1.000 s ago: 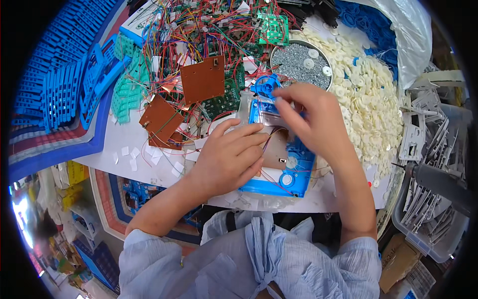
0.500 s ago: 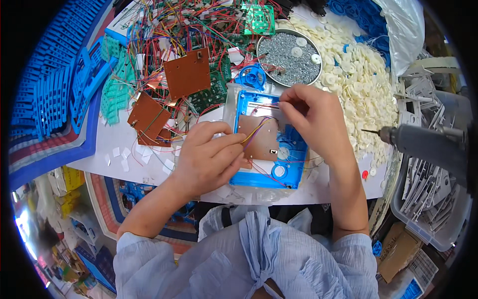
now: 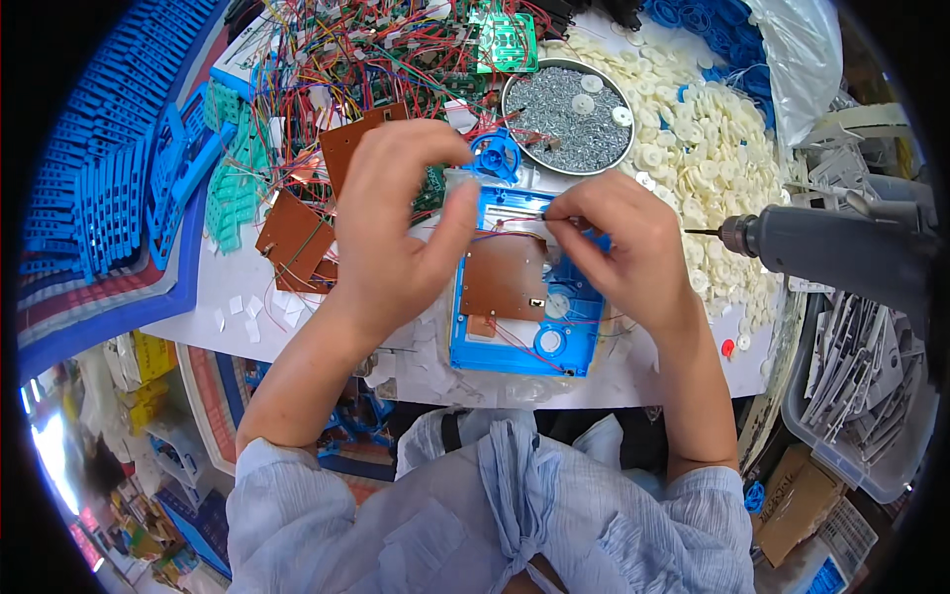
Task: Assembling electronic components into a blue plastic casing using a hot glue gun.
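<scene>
A shallow blue plastic housing (image 3: 473, 354) lies on the white table in front of me. Inside it sits a brown circuit board (image 3: 503, 282), with thin red and purple wires around it and a pale round disc (image 3: 558, 306) beside it. My right hand (image 3: 628, 238) is over the housing's far right corner. Its thumb and forefinger pinch the dark end of a thin wire (image 3: 515, 219). My left hand (image 3: 401, 228) is raised left of the housing, thumb and fingers apart, nothing seen in it. It partly covers another brown circuit board (image 3: 341, 148).
Tangled wires and green boards (image 3: 346, 59) pile up at the far left. A round tin of small metal screws (image 3: 564, 119) stands beside heaped cream discs (image 3: 717, 168). A grey electric screwdriver (image 3: 821, 247) juts in from the right. Blue plastic parts (image 3: 104, 213) stack up left.
My left hand has lifted off the wires over the board, moved up and opened. My right hand has shifted slightly left, still pinching. The screwdriver appears further left.
</scene>
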`<action>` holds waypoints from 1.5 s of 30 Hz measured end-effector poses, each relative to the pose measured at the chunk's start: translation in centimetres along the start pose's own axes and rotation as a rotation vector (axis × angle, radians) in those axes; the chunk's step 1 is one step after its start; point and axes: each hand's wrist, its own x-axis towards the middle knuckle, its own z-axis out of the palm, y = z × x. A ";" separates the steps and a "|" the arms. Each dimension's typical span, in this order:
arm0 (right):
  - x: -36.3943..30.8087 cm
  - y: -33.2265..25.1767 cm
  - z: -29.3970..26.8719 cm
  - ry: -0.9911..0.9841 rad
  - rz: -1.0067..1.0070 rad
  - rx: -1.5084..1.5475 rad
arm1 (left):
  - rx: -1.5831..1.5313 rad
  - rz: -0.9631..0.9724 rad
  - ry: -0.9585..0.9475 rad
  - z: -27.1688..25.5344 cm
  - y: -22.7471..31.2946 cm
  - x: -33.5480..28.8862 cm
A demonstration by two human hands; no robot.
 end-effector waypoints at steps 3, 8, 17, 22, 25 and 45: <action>-0.8 0.7 0.1 0.030 0.037 -0.010 | 0.074 0.071 -0.322 1.0 0.1 0.3; -1.3 0.9 0.2 0.056 -0.002 0.008 | 0.124 -0.006 -0.508 2.1 0.4 -0.2; -2.1 0.0 0.3 0.107 0.100 0.051 | 0.128 -0.006 -0.444 2.5 0.4 -0.8; -3.7 -1.8 -0.4 0.062 0.140 -0.018 | 0.152 0.082 -0.392 2.7 0.2 -1.3; -3.6 -1.8 -0.6 -0.005 0.279 0.150 | 0.155 0.151 -0.364 2.9 0.1 -1.4; 1.2 2.0 -4.1 0.617 0.455 0.501 | 0.052 0.106 -0.370 1.5 -0.4 -1.6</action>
